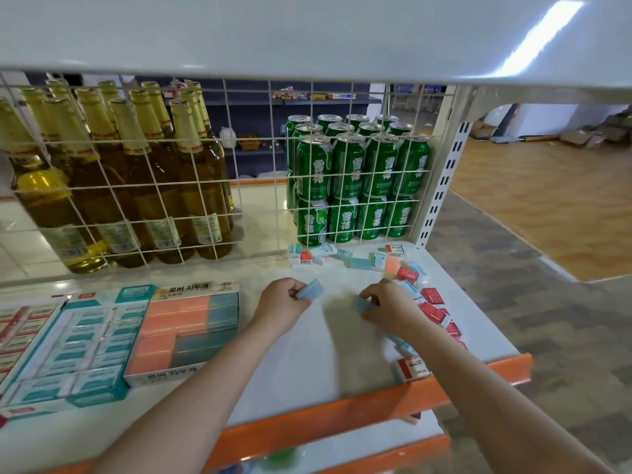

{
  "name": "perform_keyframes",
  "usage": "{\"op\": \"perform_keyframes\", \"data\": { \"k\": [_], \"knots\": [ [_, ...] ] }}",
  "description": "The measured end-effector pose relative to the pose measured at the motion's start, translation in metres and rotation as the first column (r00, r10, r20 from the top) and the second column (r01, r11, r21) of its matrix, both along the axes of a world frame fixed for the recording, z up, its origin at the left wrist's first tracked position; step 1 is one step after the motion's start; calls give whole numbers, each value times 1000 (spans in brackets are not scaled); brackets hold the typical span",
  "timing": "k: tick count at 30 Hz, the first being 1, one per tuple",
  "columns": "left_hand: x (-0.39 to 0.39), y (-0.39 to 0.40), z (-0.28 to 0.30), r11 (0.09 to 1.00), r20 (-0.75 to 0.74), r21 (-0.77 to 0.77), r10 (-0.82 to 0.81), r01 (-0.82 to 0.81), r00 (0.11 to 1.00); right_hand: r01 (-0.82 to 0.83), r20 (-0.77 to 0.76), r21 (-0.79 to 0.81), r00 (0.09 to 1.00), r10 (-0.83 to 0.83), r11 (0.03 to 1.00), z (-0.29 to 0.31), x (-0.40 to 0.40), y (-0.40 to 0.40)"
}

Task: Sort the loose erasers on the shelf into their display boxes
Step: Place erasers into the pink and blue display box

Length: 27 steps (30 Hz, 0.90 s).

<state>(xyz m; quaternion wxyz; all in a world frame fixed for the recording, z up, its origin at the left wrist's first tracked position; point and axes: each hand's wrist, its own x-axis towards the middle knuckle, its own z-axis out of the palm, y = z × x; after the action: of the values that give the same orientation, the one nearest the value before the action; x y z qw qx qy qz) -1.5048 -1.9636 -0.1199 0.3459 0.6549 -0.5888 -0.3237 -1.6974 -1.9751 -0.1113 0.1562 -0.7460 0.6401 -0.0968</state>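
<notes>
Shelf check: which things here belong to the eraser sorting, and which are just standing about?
Job:
- left hand holding a blue eraser
- right hand on another blue eraser
- loose erasers
- orange-and-blue box
- teal box
- red box

Not the job:
- bottles
- green cans
- wire grid

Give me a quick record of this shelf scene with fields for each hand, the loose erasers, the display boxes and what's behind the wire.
left hand: holds a blue eraser
right hand: grip on another blue eraser
loose erasers: scattered at the shelf's right side, red, teal and blue
display boxes: left side of the shelf
behind wire: bottles, green cans
</notes>
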Motion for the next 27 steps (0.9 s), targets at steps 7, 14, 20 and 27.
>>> {"op": "perform_keyframes", "data": {
  "k": [7, 14, 20, 27],
  "knots": [
    [6, 6, 0, 999, -105, -7, 38, -39, 994, 2, 143, -37, 990, 3, 999, 2, 1, 1],
    [8, 13, 2, 995, -338, 60, 94, -78, 937, -35, 293, 7, 956, 32, 999, 12, 6, 4],
    [9, 16, 2, 996, -359, 50, 93, -80, 929, -50, 338, -11, 940, 51, 999, 12, 12, 3],
    [17, 19, -1, 992, -346, 4, 122, -129, 930, -19, 535, 39, 845, -5, 999, 17, 16, 4]
  ]
}}
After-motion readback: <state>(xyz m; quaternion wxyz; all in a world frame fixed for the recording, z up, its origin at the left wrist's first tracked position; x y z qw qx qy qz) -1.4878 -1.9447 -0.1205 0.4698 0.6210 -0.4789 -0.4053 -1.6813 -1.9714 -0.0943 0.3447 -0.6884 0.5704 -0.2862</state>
